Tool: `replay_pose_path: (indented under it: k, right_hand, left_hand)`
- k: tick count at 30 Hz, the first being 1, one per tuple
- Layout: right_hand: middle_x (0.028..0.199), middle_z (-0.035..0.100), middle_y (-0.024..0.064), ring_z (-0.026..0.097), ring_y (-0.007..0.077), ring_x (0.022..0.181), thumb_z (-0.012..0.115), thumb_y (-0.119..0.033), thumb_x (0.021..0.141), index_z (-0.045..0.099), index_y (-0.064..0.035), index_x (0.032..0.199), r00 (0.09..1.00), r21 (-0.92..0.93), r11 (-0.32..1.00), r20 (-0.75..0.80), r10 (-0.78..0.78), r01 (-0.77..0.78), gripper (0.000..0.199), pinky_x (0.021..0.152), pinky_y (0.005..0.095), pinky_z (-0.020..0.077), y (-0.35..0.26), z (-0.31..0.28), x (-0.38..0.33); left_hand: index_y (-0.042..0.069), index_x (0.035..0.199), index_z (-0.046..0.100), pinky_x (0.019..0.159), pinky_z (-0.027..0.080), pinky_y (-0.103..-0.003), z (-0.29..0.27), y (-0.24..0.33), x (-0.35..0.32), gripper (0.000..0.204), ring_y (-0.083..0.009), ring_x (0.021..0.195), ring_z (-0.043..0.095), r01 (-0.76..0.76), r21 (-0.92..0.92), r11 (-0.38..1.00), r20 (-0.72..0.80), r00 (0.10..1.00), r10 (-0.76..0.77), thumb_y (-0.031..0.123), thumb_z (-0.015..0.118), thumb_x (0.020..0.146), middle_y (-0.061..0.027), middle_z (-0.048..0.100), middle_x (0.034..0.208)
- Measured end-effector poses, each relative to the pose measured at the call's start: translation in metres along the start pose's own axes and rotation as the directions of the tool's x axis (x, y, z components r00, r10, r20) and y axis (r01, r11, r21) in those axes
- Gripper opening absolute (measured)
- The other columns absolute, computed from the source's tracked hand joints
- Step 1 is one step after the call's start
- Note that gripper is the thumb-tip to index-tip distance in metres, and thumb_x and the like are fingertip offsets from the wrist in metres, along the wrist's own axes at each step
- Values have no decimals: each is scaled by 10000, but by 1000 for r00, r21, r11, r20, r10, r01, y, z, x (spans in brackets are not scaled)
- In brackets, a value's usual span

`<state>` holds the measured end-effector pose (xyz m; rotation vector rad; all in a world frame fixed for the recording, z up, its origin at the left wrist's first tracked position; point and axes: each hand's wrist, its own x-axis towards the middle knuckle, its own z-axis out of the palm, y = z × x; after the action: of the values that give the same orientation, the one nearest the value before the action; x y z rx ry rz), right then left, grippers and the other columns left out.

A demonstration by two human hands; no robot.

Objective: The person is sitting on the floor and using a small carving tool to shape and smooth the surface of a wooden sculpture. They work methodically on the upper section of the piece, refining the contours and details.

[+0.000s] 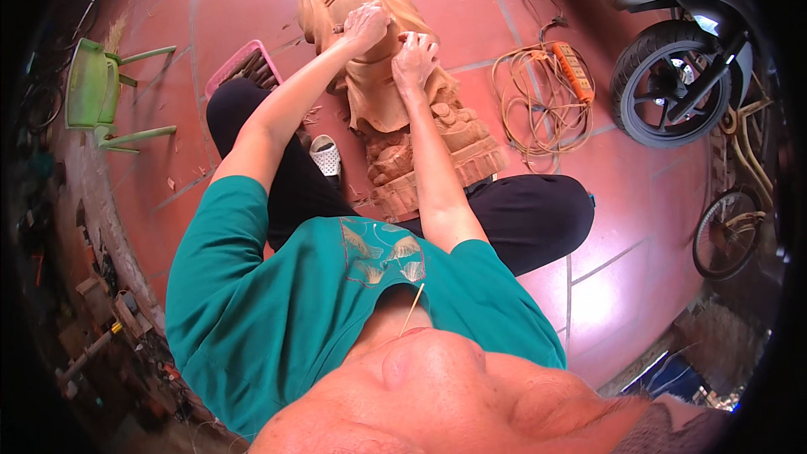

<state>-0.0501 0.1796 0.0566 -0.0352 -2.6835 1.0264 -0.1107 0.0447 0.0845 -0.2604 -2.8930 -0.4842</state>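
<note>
A carved wooden statue (385, 109) in flowing robes lies on the tiled floor between my legs, its carved base (437, 170) towards me and its upper end away. Over its middle, my left hand (367, 27) is closed, fingers curled down against the wood. A small dark end (338, 29) sticks out beside that hand; what it belongs to is hidden. Slightly nearer and to the right, my right hand (415, 60) rests on the statue's right side with its fingers bent inward. Whatever those fingers hold, if anything, is too small to make out.
Left of my knee stands a pink basket (244, 65) of dark tool handles; beyond it is a green chair (94, 84). A white slipper (325, 156) lies by the base. On the right are an orange power strip (573, 72), a coiled cord (531, 109) and a motorbike wheel (670, 84).
</note>
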Motion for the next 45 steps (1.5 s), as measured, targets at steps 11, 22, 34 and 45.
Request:
replay_pose_path:
  k: [11,22,34,45]
  right_hand:
    - [1091,539,58,477,299,1091,536,-129,886,628,-182,1014,999,-1,1000,-30,-16,16,166,862,505,388,4,-3,0]
    - [1077,542,55,482,294,1086,532,-129,878,625,-184,1004,998,-48,998,-39,-42,40,166,853,511,399,-2,0,-1]
    - [1121,549,37,482,310,1105,526,-159,905,630,-192,1014,998,45,997,-17,-59,59,154,891,529,398,9,-2,-1]
    - [1099,528,65,475,303,1104,527,-139,898,624,-180,1023,1000,-33,999,0,-29,29,163,893,523,399,-3,-3,-10]
  left_hand:
    - [43,803,690,764,513,-468,-33,-36,-27,178,-369,922,647,-82,26,996,264,962,72,185,589,839,-169,668,913]
    - [49,803,705,768,541,-447,-24,-21,-30,144,-341,938,652,-214,151,965,102,974,200,111,575,791,-148,645,962]
    - [56,852,684,792,518,-455,-7,-12,-33,129,-347,953,635,-91,20,996,20,996,90,123,576,837,-154,637,947]
    - [40,815,679,788,530,-450,-2,-6,-26,148,-340,957,642,-137,167,976,32,991,134,118,554,832,-167,636,960]
